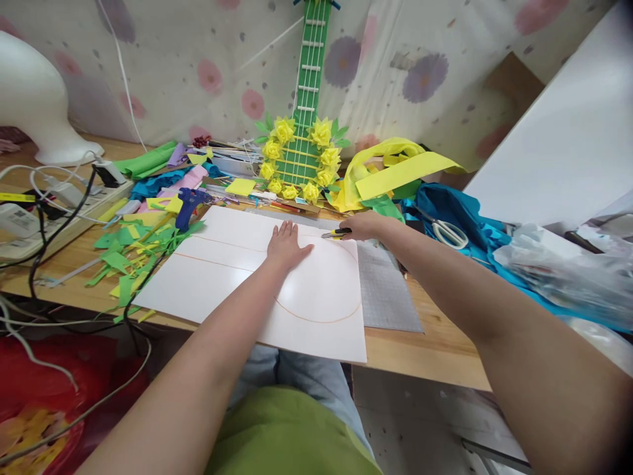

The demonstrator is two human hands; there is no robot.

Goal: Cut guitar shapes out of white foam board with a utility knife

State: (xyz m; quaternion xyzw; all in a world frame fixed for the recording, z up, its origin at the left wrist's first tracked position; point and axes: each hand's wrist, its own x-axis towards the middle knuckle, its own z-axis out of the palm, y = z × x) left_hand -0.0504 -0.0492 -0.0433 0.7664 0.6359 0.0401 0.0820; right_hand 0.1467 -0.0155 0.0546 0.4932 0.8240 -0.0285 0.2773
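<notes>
A large white board lies on the table and juts past its front edge. Orange lines on it outline a circle at the right and a long strip leading left. My left hand presses flat on the board with fingers spread. In my right hand is a yellow and black utility knife, its blade pointing left at the top of the drawn circle, near the board's far edge. Whether the blade touches the board I cannot tell. A grey cutting mat shows from under the board's right side.
Behind the board stands a green guitar model with yellow flowers. A blue glue gun and green paper scraps lie left, beside a power strip with cables. Scissors rest on blue fabric at right.
</notes>
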